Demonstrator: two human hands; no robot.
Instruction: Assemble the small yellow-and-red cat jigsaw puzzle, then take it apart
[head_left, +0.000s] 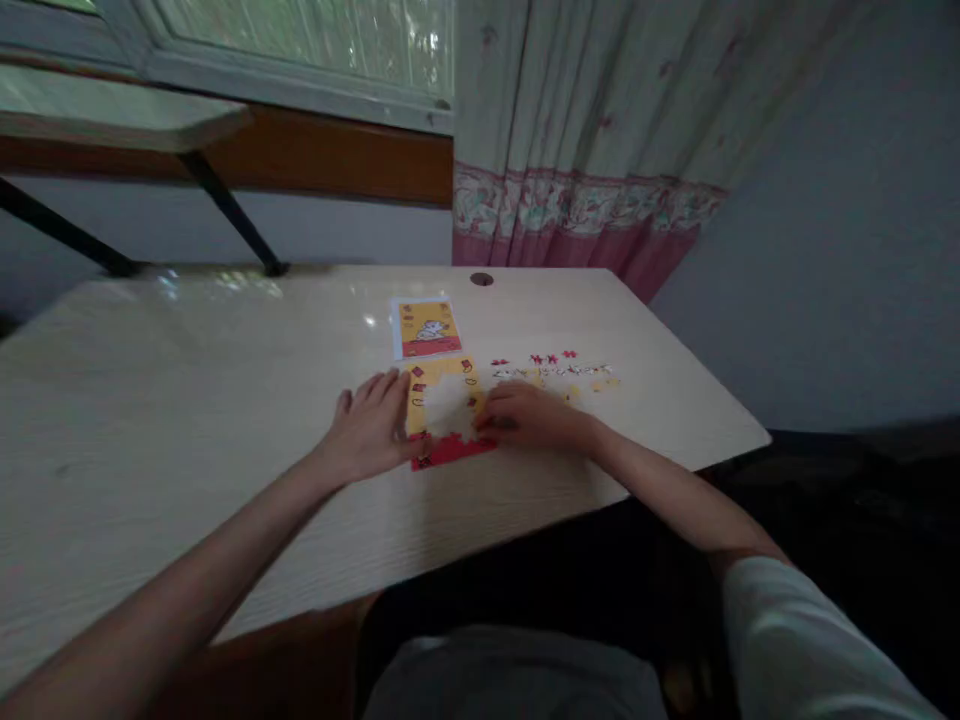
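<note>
A partly assembled jigsaw puzzle [454,450] lies on the table, with a yellow and red border around a bare middle. My left hand [367,425] rests along its left edge, fingers stretched and apart, thumb near the lower left corner. At the right edge, the bent fingers of my right hand [529,415] are closed on a puzzle piece, mostly hidden under them. Just beyond the puzzle lies a picture card [429,330] showing a white animal on yellow and red. Loose white pieces [555,371] and red pieces [544,359] are laid in rows to the right.
The pale wooden table [187,400] has a round cable hole [481,280] near its back edge. A raised shelf [112,110] on dark metal legs stands at the back left. Behind are a window [300,50] and a curtain [585,150]; a wall is at right.
</note>
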